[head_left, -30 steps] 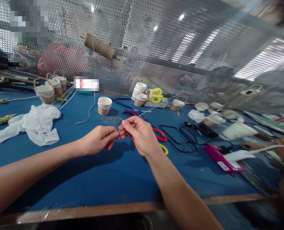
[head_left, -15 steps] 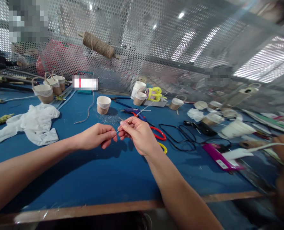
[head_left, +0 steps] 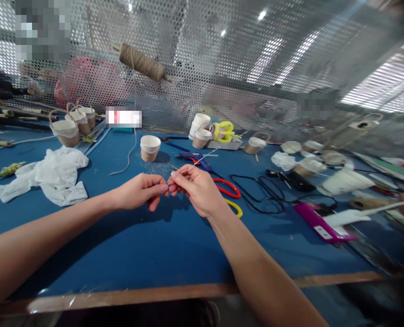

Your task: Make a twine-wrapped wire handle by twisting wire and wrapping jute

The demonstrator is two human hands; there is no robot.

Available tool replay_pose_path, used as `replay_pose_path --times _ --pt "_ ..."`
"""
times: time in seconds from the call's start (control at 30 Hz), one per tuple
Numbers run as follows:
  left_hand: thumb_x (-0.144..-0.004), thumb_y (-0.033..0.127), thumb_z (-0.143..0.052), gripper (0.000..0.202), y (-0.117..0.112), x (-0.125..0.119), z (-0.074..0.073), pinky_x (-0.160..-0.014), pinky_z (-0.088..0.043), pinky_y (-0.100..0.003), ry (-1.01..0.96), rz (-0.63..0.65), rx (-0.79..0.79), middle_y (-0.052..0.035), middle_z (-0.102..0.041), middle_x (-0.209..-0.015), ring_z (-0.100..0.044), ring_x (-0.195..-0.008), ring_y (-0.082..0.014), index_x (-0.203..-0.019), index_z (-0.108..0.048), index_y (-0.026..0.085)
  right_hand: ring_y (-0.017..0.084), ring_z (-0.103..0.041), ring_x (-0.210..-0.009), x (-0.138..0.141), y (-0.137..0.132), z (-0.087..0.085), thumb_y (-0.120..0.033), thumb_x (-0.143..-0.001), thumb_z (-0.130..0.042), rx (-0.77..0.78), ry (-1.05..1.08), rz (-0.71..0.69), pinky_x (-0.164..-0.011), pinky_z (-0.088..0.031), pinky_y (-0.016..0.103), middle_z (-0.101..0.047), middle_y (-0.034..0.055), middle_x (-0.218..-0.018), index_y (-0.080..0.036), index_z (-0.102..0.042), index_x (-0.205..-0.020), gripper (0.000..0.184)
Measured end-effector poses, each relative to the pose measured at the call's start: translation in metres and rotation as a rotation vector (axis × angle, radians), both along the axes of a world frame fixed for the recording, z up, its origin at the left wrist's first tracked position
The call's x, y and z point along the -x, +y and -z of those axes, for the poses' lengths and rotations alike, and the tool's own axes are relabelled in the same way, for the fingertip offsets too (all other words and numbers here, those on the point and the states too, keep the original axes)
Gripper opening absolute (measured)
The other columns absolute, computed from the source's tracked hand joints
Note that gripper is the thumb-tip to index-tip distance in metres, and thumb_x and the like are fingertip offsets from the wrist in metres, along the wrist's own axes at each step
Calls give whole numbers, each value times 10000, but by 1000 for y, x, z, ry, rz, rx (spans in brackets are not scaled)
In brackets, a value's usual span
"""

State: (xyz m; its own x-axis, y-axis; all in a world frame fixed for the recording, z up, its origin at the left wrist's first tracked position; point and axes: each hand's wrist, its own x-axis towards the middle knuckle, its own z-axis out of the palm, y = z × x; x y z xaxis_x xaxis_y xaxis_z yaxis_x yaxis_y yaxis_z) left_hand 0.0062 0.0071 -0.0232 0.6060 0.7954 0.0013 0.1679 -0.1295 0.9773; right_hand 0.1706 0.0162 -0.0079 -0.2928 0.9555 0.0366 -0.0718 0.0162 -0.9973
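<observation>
Above the blue table, left hand and right hand pinch a thin, pale strand between closed fingers — it slants out beyond the right (a round brown-and-white cup stands near).

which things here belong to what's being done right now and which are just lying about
Being handled: thin pale strand, pinched by the left hand and right hand

Apparently just lying about: crumpled white material, nearest cup, glue gun, purple power strip
</observation>
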Motion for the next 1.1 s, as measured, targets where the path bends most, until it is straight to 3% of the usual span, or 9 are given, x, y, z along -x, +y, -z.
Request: replay_pose_path --times 0.17,0.23,0.4,0.5,0.8,0.93,1.1 --pt "-837 374 -429 245 1 2 3 -454 -288 -193 -208 102 210 81 -451 -374 -363 -379 -60 -750 -492 155 81 -578 -483 0 -4 -5 -304 -652 -687 -24 18 -38 -482 -474 212 -609 -28 -579 -151 -511 -667 235" --pt "-838 386 -421 262 2 4 1 -461 -292 -194 -200 100 242 68 -476 -398 -381 -396 -62 -739 -493 154 81 -579 -485 0 -4 -5 -307 -653 -686 -21 20 -22 -483 -475 213 -612 -26 -583 -150 -512 -666 234" --pt "-841 389 -392 319 7 8 -8 -587 -367 -222 -10 -39 51 -19 -605 -679 -502 -600 -88 -729 -538 127 70 -563 -473 -1 2 -1 -310 -657 -681 6 45 81 -489 -474 210 -612 -24 -570 -147 -519 -659 230" --pt "-781 336 -498 236 8 9 -11 -587 -367 -218 79 -64 -17 13 -562 -628 -475 -584 -82 -677 -539 128 77 -566 -475 -1 4 0 -318 -645 -688 14 43 90 -492 -476 221 -619 -16 -579 -147 -520 -648 240" --pt "-744 303 -525 187 1 2 -7 -529 -295 -193 -15 -93 46 56 -474 -548 -398 -527 -61 -660 -498 138 73 -563 -498 0 1 -2 -300 -651 -684 22 121 74 -493 -477 208 -612 -21 -586 -149 -521 -646 222" --pt "-746 316 -533 195 6 5 -2 -505 -279 -189 7 -88 43 63 -460 -534 -377 -507 -58 -666 -497 142 87 -582 -522 -7 6 -5 -308 -670 -671 -49 69 82 -526 -495 230 -621 -10 -609 -149 -539 -686 206" --pt "-760 323 -537 214 12 15 -6 -540 -328 -194 60 46 103 52 -494 -559 -426 -524 -56 -661 -511 135 95 -597 -556 -18 13 -11 -300 -692 -657 -194 73 154 -525 -498 226 -618 -13 -638 -163 -530 -708 188"
